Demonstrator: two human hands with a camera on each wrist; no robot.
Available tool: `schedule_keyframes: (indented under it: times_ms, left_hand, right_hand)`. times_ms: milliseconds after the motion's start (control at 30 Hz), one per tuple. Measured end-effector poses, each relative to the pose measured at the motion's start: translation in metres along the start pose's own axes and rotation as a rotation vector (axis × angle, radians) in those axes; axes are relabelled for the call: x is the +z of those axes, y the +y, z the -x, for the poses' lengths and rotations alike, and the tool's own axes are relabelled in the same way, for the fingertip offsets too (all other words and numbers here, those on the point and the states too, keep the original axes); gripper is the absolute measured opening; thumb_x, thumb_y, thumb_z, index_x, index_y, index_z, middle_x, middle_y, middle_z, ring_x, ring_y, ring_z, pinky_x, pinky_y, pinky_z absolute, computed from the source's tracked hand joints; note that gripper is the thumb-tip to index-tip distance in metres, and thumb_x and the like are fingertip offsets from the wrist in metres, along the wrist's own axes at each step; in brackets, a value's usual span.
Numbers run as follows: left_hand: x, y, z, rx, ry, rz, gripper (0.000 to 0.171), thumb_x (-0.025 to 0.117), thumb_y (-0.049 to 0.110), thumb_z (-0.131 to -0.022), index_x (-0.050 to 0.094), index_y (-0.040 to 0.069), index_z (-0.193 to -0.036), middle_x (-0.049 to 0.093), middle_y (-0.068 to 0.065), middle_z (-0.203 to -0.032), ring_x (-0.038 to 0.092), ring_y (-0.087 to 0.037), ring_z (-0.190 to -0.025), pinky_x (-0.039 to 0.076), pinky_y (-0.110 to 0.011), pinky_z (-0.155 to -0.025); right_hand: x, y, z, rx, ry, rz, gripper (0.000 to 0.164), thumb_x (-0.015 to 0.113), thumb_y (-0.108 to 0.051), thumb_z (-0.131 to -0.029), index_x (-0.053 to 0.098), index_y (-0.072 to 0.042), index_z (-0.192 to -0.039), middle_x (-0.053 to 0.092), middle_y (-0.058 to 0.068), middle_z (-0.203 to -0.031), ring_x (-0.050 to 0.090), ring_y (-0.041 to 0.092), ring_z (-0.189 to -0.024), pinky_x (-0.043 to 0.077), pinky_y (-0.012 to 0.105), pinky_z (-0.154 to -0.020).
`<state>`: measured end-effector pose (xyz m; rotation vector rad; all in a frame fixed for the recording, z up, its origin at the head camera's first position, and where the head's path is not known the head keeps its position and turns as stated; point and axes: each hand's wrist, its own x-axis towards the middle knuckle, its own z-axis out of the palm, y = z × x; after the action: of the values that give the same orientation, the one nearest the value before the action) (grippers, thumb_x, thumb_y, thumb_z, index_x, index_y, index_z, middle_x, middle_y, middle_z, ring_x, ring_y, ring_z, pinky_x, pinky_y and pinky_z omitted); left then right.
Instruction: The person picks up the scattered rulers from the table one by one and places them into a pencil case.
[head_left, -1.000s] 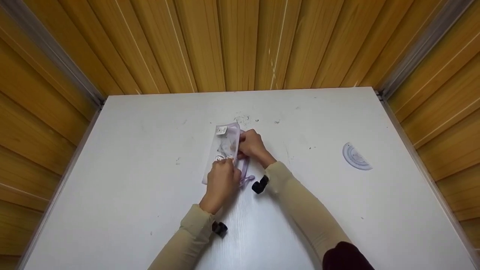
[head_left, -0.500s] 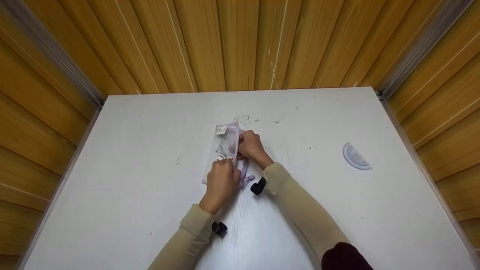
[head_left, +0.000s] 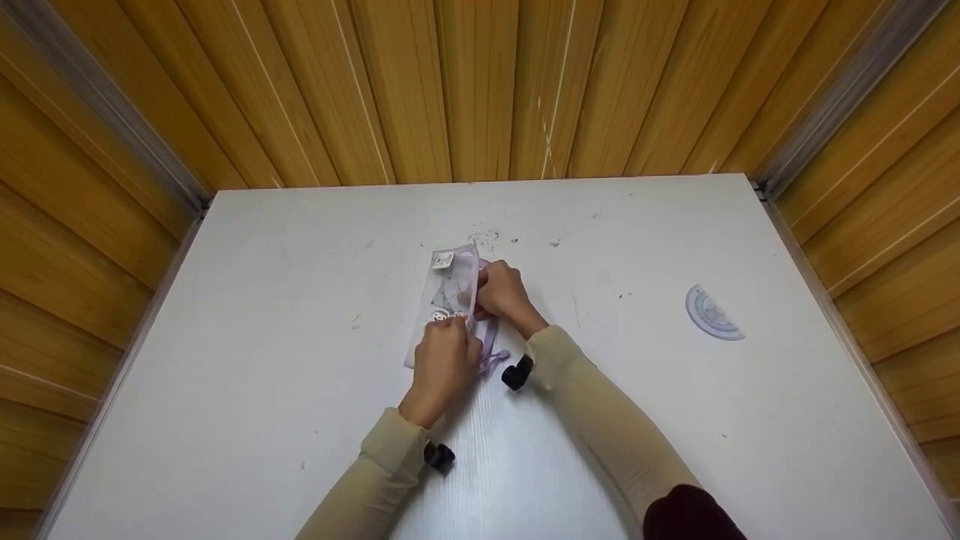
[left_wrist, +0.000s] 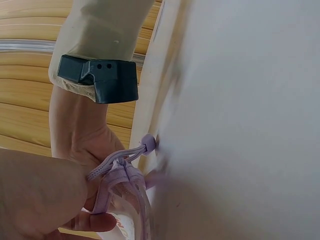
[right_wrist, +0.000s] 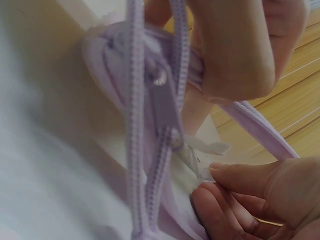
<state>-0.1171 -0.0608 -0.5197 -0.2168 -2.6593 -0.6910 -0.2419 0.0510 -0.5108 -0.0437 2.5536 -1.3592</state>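
A lilac see-through zip pencil case point(head_left: 422, 307) with white printed patches lies on the table in the head view. My left hand point(head_left: 442, 360) grips its near end, next to the zip cord point(left_wrist: 132, 152) with its lilac toggle point(left_wrist: 149, 143). In the right wrist view the zip pull point(right_wrist: 165, 105) hangs beside the left fingers. My right hand point(head_left: 504, 292) is at the unzipped right side, fingertips inside. Its thumb and finger point(right_wrist: 240, 179) pinch a thin clear piece; through the mesh a triangular set square point(head_left: 448, 294) shows, partly veiled by the case.
A clear bluish protractor point(head_left: 712, 313) lies on the right of the white table point(head_left: 262, 337). Wood-pattern walls point(head_left: 480, 90) stand behind the table and on both sides. Black wrist cameras point(head_left: 517, 371) are strapped to both sleeves.
The right hand and forearm have shifted slightly left, and the triangular shape inside the case shows more clearly. The left hand and the protractor stay where they were.
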Motion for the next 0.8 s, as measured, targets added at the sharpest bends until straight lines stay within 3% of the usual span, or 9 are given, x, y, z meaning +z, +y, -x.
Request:
schedule_keyframes:
  times_ms: [200,600,800]
  left_hand:
    - [-0.0015,0.0005,-0.0014,-0.011,-0.013,0.013,0.009,0.067,0.010,-0.086,0.068,0.002,-0.086,0.067,-0.016,-0.081,0.064,-0.037,-0.076,0.053,-0.054,-0.059]
    - [-0.0020,0.0018,-0.0030,-0.025,-0.043,-0.002,0.015,0.064,0.010,-0.088,0.071,-0.002,-0.093,0.069,-0.017,-0.085,0.066,-0.037,-0.078,0.056,-0.052,-0.061]
    - [-0.0020,0.0003,-0.0022,-0.032,-0.043,-0.005,0.011,0.066,0.011,-0.087,0.068,0.001,-0.086,0.067,-0.016,-0.081,0.065,-0.036,-0.076,0.054,-0.052,-0.060]
  right_hand:
    - [-0.0007,-0.0004,-0.0001,0.006,-0.004,-0.005,0.008,0.078,-0.003,-0.086,0.075,0.003,-0.084,0.071,0.014,-0.070,0.069,0.018,-0.050,0.057,0.030,-0.050]
    - [-0.0047,0.0005,-0.0002,0.005,-0.034,-0.041,0.012,0.080,-0.007,-0.086,0.075,0.004,-0.086,0.072,0.014,-0.071,0.070,0.020,-0.052,0.057,0.031,-0.052]
    - [-0.0097,0.0026,0.0001,-0.016,-0.040,-0.039,0.009,0.078,-0.006,-0.086,0.077,0.003,-0.085,0.071,0.012,-0.066,0.068,0.018,-0.050,0.057,0.030,-0.051]
